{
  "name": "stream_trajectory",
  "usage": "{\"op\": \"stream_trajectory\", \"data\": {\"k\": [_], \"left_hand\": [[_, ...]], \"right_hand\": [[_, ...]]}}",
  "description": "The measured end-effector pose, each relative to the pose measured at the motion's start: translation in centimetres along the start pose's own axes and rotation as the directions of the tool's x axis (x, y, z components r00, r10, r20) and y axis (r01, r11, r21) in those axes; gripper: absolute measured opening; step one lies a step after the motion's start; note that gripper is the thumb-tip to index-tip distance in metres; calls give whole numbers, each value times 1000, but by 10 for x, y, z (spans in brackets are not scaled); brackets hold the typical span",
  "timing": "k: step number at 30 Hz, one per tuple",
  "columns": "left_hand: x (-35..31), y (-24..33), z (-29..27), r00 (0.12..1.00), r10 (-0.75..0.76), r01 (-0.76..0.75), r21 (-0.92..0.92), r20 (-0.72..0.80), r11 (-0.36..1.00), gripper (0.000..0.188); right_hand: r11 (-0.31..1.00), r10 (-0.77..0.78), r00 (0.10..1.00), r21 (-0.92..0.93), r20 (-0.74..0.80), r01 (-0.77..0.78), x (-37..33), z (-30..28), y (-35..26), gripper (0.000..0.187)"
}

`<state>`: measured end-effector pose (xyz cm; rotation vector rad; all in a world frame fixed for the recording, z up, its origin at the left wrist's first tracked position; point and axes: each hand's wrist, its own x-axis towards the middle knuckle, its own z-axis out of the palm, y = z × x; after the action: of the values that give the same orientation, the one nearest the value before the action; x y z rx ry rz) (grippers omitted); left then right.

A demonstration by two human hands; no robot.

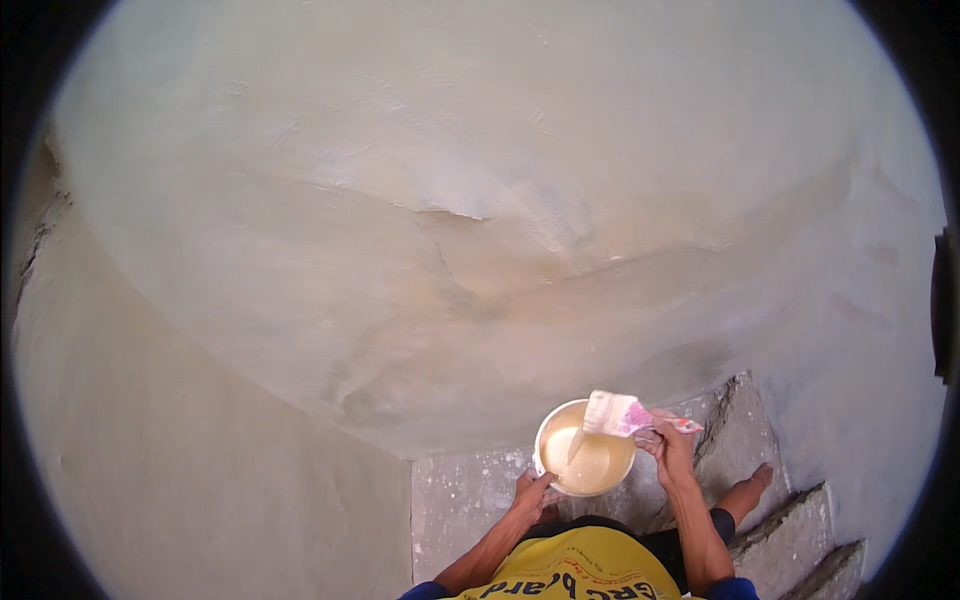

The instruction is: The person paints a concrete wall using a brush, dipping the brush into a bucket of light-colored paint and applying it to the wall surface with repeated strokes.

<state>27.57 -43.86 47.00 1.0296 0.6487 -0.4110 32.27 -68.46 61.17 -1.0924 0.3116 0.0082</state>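
My left hand point(533, 494) grips the rim of a round white bucket point(541, 440), its thumb over the near left edge. Cream-coloured paint point(600, 462) lies inside the bucket. In my right hand point(668, 446) is a wide paintbrush point(618, 414), held by its handle above the bucket's right side. The brush's bristles are coated pale and point left over the opening. Pink smears mark the brush near the handle. A thin pale strip hangs below the bristles; whether it is dripping paint, I cannot tell.
A large plastered wall point(480, 270) with cracks and patches rises ahead, meeting another wall point(200, 440) on the left. Paint-spattered concrete point(465, 500) lies underfoot, with rough-edged steps point(790, 540) descending at the right. My bare foot point(748, 492) is beside them. A dark object point(941, 305) sits at the far right.
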Motion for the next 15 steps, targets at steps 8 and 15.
{"op": "stream_trajectory", "data": {"k": [8,15], "left_hand": [[-7,7,-16,997,25,-26,-7,-73,1000,25],[-15,-4,-47,992,73,-82,-85,-107,993,29]], "right_hand": [[837,-521,832,305,190,454,-4,149,-127,31],[537,-839,476,258,265,803,-21,286,-182,21]]}}
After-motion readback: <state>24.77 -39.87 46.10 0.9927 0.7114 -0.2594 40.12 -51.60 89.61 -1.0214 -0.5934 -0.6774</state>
